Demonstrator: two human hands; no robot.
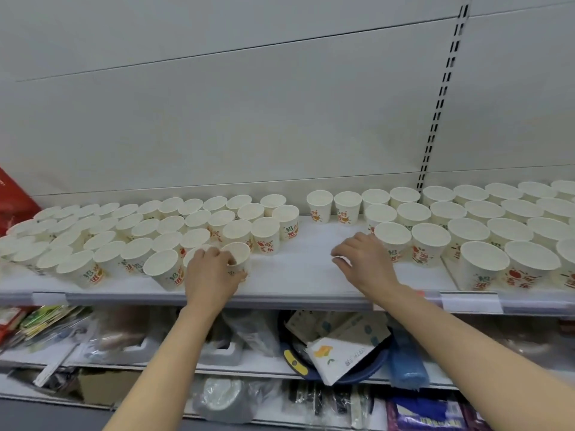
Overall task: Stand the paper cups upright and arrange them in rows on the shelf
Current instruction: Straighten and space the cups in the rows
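Note:
Several white paper cups with red and green print stand upright in rows on the white shelf [298,275]. One block of cups [124,231] fills the left side, another block [466,225] fills the right. My left hand [211,272] grips the front-row cup [238,255] at the right end of the left block, fingers curled over its rim and thumb on its side. My right hand [364,262] hovers over the bare gap, fingers loosely bent and holding nothing, just left of a cup [392,241] in the right block.
A red bag [14,203] stands at the far left. The shelf's upright slotted rail [435,119] rises at the back right. Lower shelves hold packaged goods, a blue basin [342,365] with paper packs, and plastic-wrapped items.

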